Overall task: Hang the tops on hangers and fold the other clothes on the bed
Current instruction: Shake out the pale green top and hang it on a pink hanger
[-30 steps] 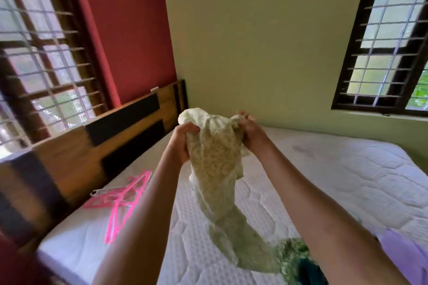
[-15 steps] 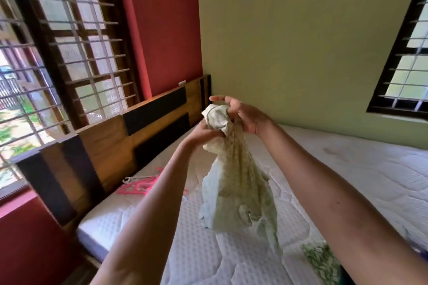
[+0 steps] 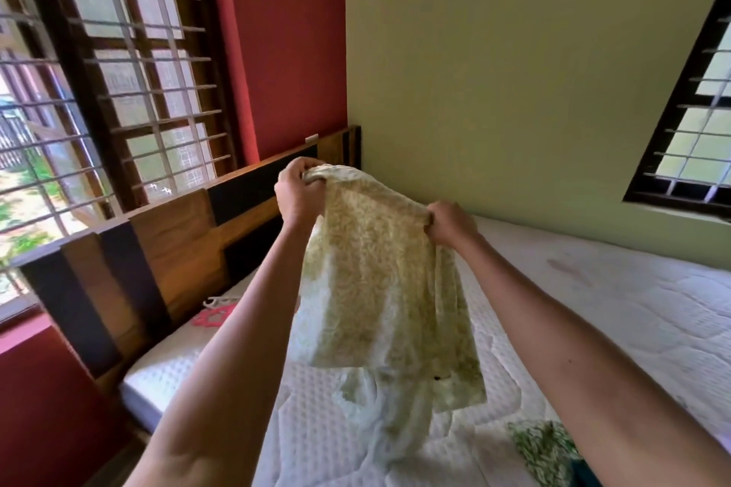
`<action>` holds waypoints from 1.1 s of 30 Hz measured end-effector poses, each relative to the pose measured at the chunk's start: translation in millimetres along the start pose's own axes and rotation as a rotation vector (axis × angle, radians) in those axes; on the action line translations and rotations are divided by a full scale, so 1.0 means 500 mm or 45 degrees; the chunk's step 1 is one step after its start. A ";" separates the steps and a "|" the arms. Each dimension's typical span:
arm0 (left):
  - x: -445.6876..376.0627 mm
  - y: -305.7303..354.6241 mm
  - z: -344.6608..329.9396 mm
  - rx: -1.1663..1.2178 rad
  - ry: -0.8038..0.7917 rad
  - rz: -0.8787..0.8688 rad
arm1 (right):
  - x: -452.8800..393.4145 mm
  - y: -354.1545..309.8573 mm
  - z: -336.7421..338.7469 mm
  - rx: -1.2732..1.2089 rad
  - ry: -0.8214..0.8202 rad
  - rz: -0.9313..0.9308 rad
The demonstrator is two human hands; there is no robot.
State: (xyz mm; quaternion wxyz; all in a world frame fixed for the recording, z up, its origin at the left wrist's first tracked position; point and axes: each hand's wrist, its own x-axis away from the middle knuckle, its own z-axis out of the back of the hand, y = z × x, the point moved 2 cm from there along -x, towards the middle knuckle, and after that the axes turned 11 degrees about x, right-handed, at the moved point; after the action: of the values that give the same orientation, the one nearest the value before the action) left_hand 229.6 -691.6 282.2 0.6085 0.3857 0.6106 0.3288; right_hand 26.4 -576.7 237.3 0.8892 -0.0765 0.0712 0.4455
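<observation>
Up high, left hand [image 3: 299,197] and right hand [image 3: 449,223] each clamp the garment's [image 3: 379,289] top edge; it hangs lengthwise toward 6 o'clock above the mattress [image 3: 617,312], hangers [image 3: 215,312] at 9, wall near at 12.

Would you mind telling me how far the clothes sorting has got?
Nothing looks finished: no folded or hung item shows. In hand: the left hand and right hand grip the top edge of a pale green garment, spread above the mattress. Left: the pink hangers lie unused by the headboard, and a green patterned cloth lies crumpled.
</observation>
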 end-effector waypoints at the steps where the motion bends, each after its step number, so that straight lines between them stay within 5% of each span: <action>1: -0.003 -0.004 0.013 -0.002 0.129 0.089 | -0.005 0.009 -0.012 0.035 -0.048 -0.042; 3: -0.011 -0.027 0.040 -0.085 0.280 0.305 | -0.011 0.014 -0.026 -0.107 -0.157 -0.106; 6: -0.008 -0.070 0.041 -0.356 0.104 0.526 | -0.021 -0.008 -0.022 -0.908 -0.259 -0.289; 9: 0.055 -0.071 -0.006 -0.820 -0.095 0.277 | -0.029 -0.050 0.001 -1.615 -0.513 -0.471; 11: 0.102 -0.060 -0.061 -0.626 -0.347 0.102 | -0.033 -0.081 0.036 -1.892 -0.560 -0.477; 13: 0.147 -0.068 -0.114 -0.381 -0.779 0.310 | -0.039 -0.104 0.060 -2.032 -0.570 -0.418; 15: 0.167 -0.084 -0.141 -0.306 -0.976 0.514 | -0.031 -0.126 0.079 -2.024 -0.673 -0.216; 16: 0.165 -0.088 -0.149 -0.231 -0.922 0.593 | -0.023 -0.135 0.087 -1.921 -0.711 -0.064; 21: 0.117 -0.064 -0.131 0.553 -0.318 1.005 | -0.011 -0.078 0.079 -1.132 -0.268 0.288; 25: 0.082 -0.019 -0.104 0.969 -0.207 1.127 | 0.028 -0.016 -0.033 -0.576 -0.828 0.369; 27: 0.074 -0.012 -0.103 1.051 -0.174 1.110 | 0.034 -0.007 -0.066 -0.667 -0.779 0.186; 30: 0.083 -0.031 -0.101 0.792 -0.208 1.103 | 0.009 -0.004 -0.052 -1.090 -0.475 -0.058; 33: 0.113 -0.052 -0.100 -0.026 -0.345 1.005 | -0.015 -0.008 0.005 -1.081 -0.220 -0.026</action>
State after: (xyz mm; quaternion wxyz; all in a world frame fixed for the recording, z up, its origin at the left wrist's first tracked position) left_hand 180.1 -651.4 234.2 0.5144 0.6240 0.3271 0.4890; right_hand 25.2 -584.4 241.4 0.7860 -0.3985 -0.1937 0.4311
